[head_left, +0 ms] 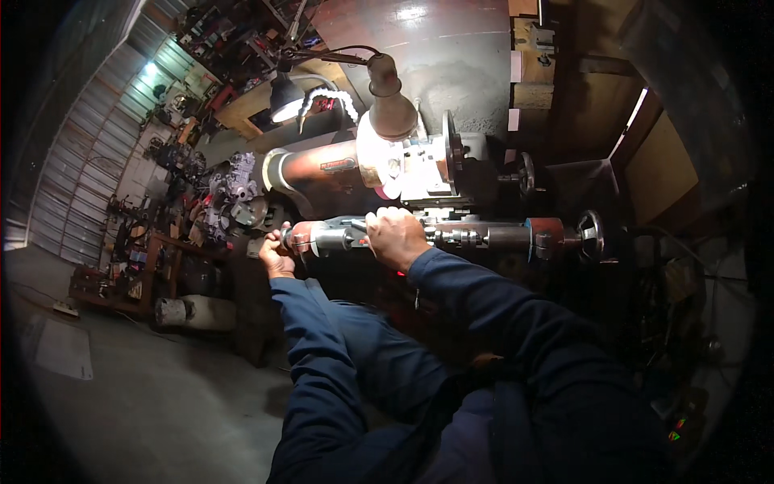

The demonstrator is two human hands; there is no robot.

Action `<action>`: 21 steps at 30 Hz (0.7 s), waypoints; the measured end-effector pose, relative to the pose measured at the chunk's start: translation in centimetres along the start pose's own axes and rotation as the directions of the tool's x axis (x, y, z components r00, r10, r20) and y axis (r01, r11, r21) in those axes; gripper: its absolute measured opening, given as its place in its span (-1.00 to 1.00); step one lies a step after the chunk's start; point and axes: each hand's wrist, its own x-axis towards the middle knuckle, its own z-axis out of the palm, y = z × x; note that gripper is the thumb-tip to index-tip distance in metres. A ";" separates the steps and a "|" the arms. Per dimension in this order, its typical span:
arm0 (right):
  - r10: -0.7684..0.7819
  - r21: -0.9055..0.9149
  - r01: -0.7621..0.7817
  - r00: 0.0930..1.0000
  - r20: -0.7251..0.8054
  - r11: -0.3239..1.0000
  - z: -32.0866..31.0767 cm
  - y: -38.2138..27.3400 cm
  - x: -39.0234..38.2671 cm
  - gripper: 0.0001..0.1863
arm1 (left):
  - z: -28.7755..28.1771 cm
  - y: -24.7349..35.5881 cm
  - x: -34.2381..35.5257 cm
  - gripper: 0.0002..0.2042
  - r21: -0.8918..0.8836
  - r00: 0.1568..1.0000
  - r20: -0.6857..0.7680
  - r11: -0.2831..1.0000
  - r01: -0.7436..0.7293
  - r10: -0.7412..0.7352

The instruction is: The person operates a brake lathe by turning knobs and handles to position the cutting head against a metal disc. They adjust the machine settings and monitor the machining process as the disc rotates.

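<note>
A long horizontal metal shaft assembly point(508, 235) runs across the front of a grinding machine point(322, 168). My left hand point(278, 258) is at its left end, fingers curled round a dark round knob point(286, 233) beside a red collar point(302, 239). My right hand point(397, 240) is closed over the middle of the assembly, back of the hand upward. A short grey bar-like piece point(359, 227) sticks out left of its fingers; the grip itself is hidden. Just behind, brightly lit, stands the wheel housing point(389, 153).
A handwheel point(592, 235) sits at the assembly's right end, with another handwheel point(526, 173) farther back. A lit lamp point(286, 98) and a white segmented hose point(332, 95) hang over the machine. Metal engine parts point(234, 189) crowd the left; a white container point(208, 313) lies low on the left.
</note>
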 end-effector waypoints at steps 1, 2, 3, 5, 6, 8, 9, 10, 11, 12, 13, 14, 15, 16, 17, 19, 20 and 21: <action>-0.004 0.096 0.012 0.996 -0.090 0.995 -0.6 -0.7 0.1 -0.87 | -1.7 2.0 0.6 -0.82 0.061 0.998 -0.033 0.996 -0.057 0.059; 0.029 0.141 -0.004 0.984 -0.176 0.990 -1.4 0.7 -0.3 -0.86 | 0.9 0.5 0.8 -0.83 0.132 0.993 -0.088 0.989 -0.068 0.080; -0.040 0.184 0.099 0.953 -0.299 0.978 -0.8 1.7 0.0 -0.82 | 3.5 0.5 0.7 -0.84 0.217 0.982 -0.148 0.973 -0.082 0.116; -0.162 0.160 0.219 0.938 -0.308 0.963 -1.7 4.9 0.1 -0.82 | 12.2 -1.8 -1.8 -0.86 0.452 0.932 -0.200 0.872 -0.186 0.302; -0.171 0.201 0.290 0.871 -0.461 0.936 -0.6 3.7 0.7 -0.83 | 11.3 -0.5 -1.7 -0.80 0.644 0.817 -0.065 0.649 -0.404 0.573; -0.191 0.168 0.400 0.712 -0.675 0.901 -0.9 2.4 -0.7 -0.72 | 14.4 -1.4 -5.5 -0.58 0.431 0.863 0.093 0.761 -0.485 0.497; -0.195 -0.242 0.083 0.850 -0.489 0.967 -1.5 0.9 -2.7 -0.68 | 19.5 -1.8 -10.0 -0.53 0.245 0.917 0.123 0.884 -0.398 0.378; -0.100 -0.047 0.088 0.863 -0.496 0.995 -2.7 -0.4 -4.0 -0.60 | 24.4 -1.5 -16.0 -0.47 0.068 0.948 0.162 0.955 -0.288 0.274; -0.168 -0.021 0.188 0.812 -0.559 0.982 -4.0 -1.4 -5.4 -0.61 | 26.8 -2.0 -19.2 -0.43 0.180 0.901 0.344 0.923 -0.340 0.265; -0.058 0.215 0.214 0.823 -0.565 0.953 -5.0 -1.0 -7.1 -0.63 | 29.2 -3.1 -21.5 -0.38 0.253 0.817 0.529 0.876 -0.411 0.231; 0.058 0.433 0.232 0.826 -0.560 0.871 -5.6 -0.1 -9.0 -0.63 | 30.5 -4.8 -23.5 -0.37 0.321 0.864 0.490 0.897 -0.303 0.116; 0.183 0.613 0.254 0.810 -0.558 0.748 -7.4 -0.4 -11.1 -0.63 | 30.0 -5.4 -24.8 -0.36 0.408 0.902 0.431 0.890 -0.206 0.011; 0.209 0.607 0.234 0.797 -0.567 0.759 -9.4 0.3 -13.6 -0.63 | 29.5 -6.6 -25.7 -0.40 0.516 0.918 0.395 0.837 -0.181 -0.046; 0.177 0.657 0.165 0.889 -0.422 0.736 -11.8 1.3 -15.9 -0.63 | 28.5 -7.2 -26.6 -0.44 0.625 0.933 0.348 0.765 -0.157 -0.093; 0.135 0.697 0.087 0.957 -0.257 0.711 -13.2 2.1 -17.7 -0.62 | 30.6 -7.7 -29.0 -0.48 0.392 0.955 0.266 0.920 0.021 -0.135; 0.123 0.688 0.063 0.968 -0.218 0.723 -15.8 4.3 -21.7 -0.65 | 33.4 -9.2 -32.1 -0.50 0.146 0.945 0.204 0.963 0.229 -0.256; 0.088 0.672 0.055 0.980 -0.178 0.738 -17.0 5.4 -23.6 -0.68 | 32.8 -10.6 -32.2 -0.55 0.244 0.931 0.309 0.962 0.119 -0.193; 0.105 0.674 0.048 0.977 -0.184 0.737 -18.0 6.3 -25.6 -0.68 | 32.1 -12.1 -32.4 -0.58 0.316 0.905 0.406 0.949 -0.008 -0.128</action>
